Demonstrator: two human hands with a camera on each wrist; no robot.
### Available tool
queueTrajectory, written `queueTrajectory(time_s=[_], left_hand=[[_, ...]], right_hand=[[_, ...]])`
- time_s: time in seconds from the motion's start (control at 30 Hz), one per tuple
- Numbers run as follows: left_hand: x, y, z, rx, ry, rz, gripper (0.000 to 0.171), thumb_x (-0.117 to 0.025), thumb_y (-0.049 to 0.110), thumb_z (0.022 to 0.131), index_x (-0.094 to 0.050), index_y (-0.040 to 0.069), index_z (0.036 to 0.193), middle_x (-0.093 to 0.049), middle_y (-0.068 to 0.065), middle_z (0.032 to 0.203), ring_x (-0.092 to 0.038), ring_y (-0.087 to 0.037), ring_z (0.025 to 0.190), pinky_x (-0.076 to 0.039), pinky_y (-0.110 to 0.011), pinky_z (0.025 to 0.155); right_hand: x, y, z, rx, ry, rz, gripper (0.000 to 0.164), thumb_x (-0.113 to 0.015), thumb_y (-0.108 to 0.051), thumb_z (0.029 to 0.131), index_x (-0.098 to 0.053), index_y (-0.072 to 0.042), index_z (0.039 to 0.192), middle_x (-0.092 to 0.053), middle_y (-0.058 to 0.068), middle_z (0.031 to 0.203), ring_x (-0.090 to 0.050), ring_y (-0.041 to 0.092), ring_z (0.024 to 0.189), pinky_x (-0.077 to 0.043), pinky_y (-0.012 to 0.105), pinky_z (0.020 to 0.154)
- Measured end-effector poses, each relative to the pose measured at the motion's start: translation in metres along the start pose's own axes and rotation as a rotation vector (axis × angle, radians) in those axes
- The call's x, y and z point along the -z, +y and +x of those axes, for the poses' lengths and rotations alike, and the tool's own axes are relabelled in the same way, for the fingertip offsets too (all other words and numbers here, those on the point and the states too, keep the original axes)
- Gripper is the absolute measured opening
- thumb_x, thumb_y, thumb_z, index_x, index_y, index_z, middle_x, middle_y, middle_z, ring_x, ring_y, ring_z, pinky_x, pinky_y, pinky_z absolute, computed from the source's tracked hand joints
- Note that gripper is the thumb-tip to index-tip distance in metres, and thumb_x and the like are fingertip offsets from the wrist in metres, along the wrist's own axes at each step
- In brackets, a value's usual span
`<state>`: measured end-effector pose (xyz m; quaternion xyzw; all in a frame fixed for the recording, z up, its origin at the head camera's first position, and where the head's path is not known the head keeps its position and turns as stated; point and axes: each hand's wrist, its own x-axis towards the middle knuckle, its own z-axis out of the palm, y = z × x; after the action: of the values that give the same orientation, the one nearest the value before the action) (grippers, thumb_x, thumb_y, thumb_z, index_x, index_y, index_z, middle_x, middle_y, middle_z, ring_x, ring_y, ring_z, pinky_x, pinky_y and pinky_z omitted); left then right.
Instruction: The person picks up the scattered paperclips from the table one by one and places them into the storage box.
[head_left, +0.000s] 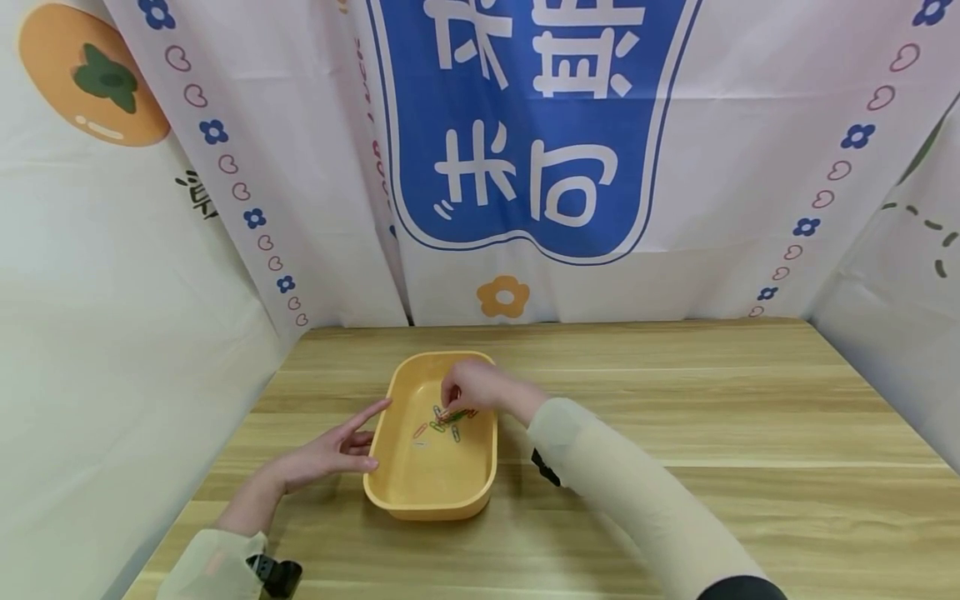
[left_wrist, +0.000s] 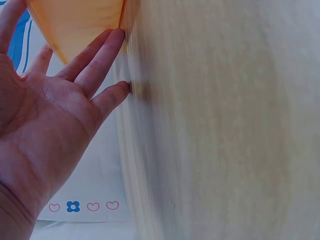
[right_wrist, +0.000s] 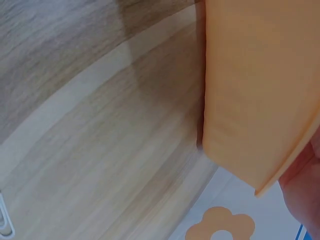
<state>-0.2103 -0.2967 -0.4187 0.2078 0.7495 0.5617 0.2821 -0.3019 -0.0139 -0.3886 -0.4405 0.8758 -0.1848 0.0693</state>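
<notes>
A yellow plastic bin stands on the wooden table, with several coloured paper clips scattered on its floor. My right hand reaches over the bin's right rim. Its curled fingers and thumb come together at the cluster of clips and pinch there; the fingertips partly cover the clips. At the left side my left hand is spread, index finger and thumb touching the rim. In the left wrist view the other fingers reach along the bin's outer wall. The right wrist view has only the edge of the right hand, behind the bin's wall.
The wooden table extends to the right of the bin. A printed white cloth hangs behind it, with more cloth at both sides. At the left edge of the right wrist view is a pale paper clip.
</notes>
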Motion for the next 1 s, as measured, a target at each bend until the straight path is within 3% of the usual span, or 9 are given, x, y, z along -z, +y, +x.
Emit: queueTrajectory(time_s=[0.17, 0.4, 0.57, 0.73, 1.0], left_hand=[[0.000, 0.000, 0.000, -0.003, -0.001, 0.005, 0.088, -0.061, 0.006, 0.095, 0.001, 0.017, 0.157, -0.030, -0.040, 0.144, -0.040, -0.047, 0.129, -0.044, -0.042, 0.100], [0.000, -0.001, 0.001, -0.011, 0.000, 0.014, 0.088, -0.061, 0.005, 0.095, 0.001, 0.016, 0.157, -0.029, -0.040, 0.144, -0.039, -0.048, 0.129, -0.043, -0.043, 0.101], [0.001, -0.001, 0.001, -0.003, 0.000, 0.012, 0.087, -0.060, 0.005, 0.095, 0.001, 0.016, 0.157, -0.030, -0.039, 0.144, -0.041, -0.046, 0.129, -0.045, -0.041, 0.100], [0.002, -0.001, 0.001, 0.008, -0.001, 0.010, 0.087, -0.060, 0.006, 0.096, 0.000, 0.017, 0.157, -0.031, -0.038, 0.145, -0.042, -0.044, 0.129, -0.046, -0.038, 0.098], [0.002, -0.002, 0.002, 0.015, 0.001, 0.018, 0.087, -0.060, 0.007, 0.096, 0.000, 0.018, 0.157, -0.032, -0.038, 0.144, -0.044, -0.043, 0.128, -0.046, -0.037, 0.098]], right_hand=[[0.001, 0.000, -0.001, -0.007, 0.000, 0.006, 0.005, -0.074, -0.015, 0.087, -0.076, -0.011, 0.085, -0.067, -0.008, 0.080, -0.058, 0.005, 0.075, -0.047, 0.019, 0.070], [0.011, 0.006, -0.016, 0.029, 0.050, 0.097, 0.005, -0.073, -0.011, 0.088, -0.074, -0.008, 0.084, -0.067, -0.005, 0.079, -0.057, 0.005, 0.070, -0.048, 0.020, 0.065], [0.024, 0.015, -0.042, 0.082, 0.119, 0.156, 0.003, -0.071, -0.008, 0.088, -0.074, -0.007, 0.087, -0.068, -0.004, 0.082, -0.058, 0.005, 0.071, -0.049, 0.020, 0.065], [0.030, 0.034, -0.074, 0.064, 0.165, 0.220, 0.005, -0.070, -0.008, 0.088, -0.073, -0.005, 0.089, -0.069, -0.005, 0.083, -0.059, 0.005, 0.075, -0.051, 0.022, 0.069], [0.029, 0.057, -0.122, 0.075, 0.143, 0.167, 0.003, -0.072, -0.006, 0.087, -0.074, -0.005, 0.086, -0.068, -0.009, 0.081, -0.058, 0.004, 0.073, -0.051, 0.027, 0.066]])
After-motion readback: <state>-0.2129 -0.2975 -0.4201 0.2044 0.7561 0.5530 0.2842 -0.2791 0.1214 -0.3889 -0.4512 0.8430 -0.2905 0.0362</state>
